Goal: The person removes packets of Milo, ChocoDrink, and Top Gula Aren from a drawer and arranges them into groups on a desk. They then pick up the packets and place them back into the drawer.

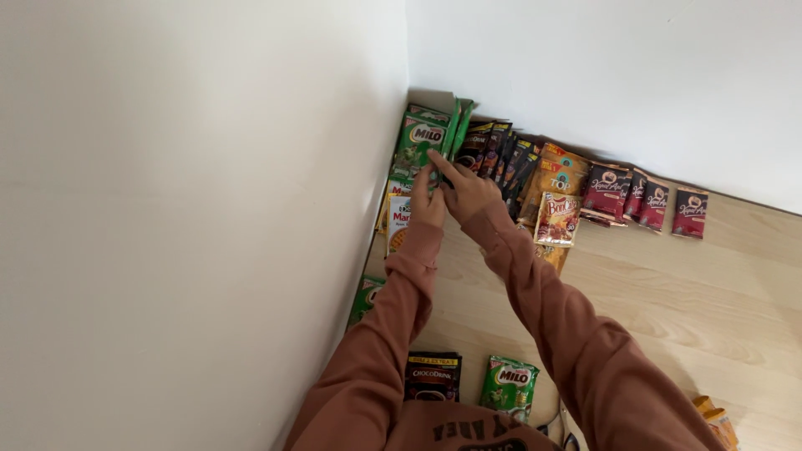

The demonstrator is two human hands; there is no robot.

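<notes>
Your two hands meet in the far corner where the white walls (209,209) join, both arms stretched out in rust-brown sleeves (535,284). Your left hand (427,199) is raised against the green sachets (424,138) that lean in the corner, its fingers held close together and pressed to the lower edge of the front packet; whether they actually pinch it cannot be told from this view. Your right hand (468,190) sits just beside the left, touching it, with the forefinger stretched out toward the upper left and its tip on the green packs, the other fingers curled in. The green sachets stand on end, their long axis running up the wall and tilting slightly, printed fronts facing you, with a couple of narrower green packs (458,125) seen edge-on just to the right of them. Next along the back wall comes a row of dark sachets (497,150) leaning the same way, then orange-yellow packets (558,175), then dark red packets (652,205) spread out and well apart from your hands. Along the left wall, nearer you, lies a white and yellow packet (399,221) and another green one (365,296). On the pale wood floor (685,292) close to your body lie a black sachet (432,377) and a green sachet (510,384), side by side.
</notes>
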